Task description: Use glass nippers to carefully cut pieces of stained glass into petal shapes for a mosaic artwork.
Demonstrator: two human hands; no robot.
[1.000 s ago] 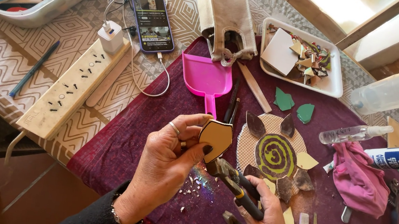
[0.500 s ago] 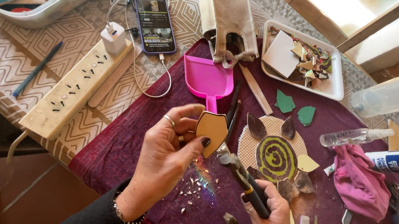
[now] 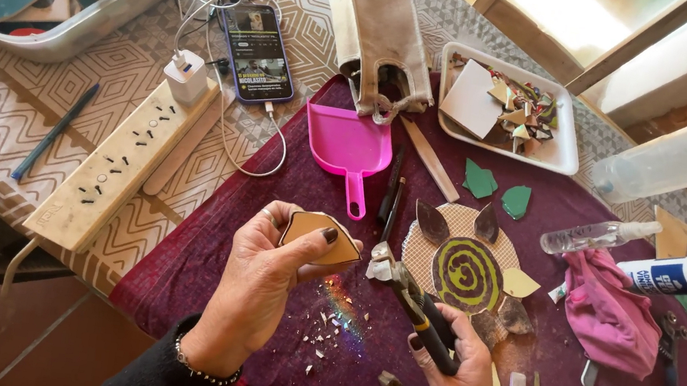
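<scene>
We see a table with a zigzag-patterned cloth point(image 3: 8, 118), a maroon cloth point(image 3: 268, 227) laid over its near part. On the patterned cloth: a cream power strip point(image 3: 122, 164) with a white charger point(image 3: 186, 75), a phone point(image 3: 258, 51), a dark pen point(image 3: 55, 131), a metal tray point(image 3: 72, 38) of tile scraps. On the maroon cloth: a pink dustpan point(image 3: 348, 145), a white tray point(image 3: 565, 156) of small tile pieces, two green shards point(image 3: 498, 191), a round mosaic base with a green spiral point(image 3: 467, 276), a pink rag point(image 3: 607, 307), a glue tube point(image 3: 673, 274), a clear spray bottle point(image 3: 594, 237). White chips point(image 3: 326, 323) are scattered below the hands. A window sill sits at the top right.

The tan tile piece point(image 3: 320, 239) is flat, brownish-yellow, with one curved edge and a point at the right. It is held above the maroon cloth, left of the mosaic base.

Left hand point(image 3: 271, 276) grips the tile piece, thumb on top with dark nail, fingers behind, a ring and bead bracelet visible. Right hand point(image 3: 453, 367) is clenched around the black handles of tile nippers point(image 3: 401, 289), whose head points up-left, just beside the tile's right point. We cannot tell if they touch.
</scene>
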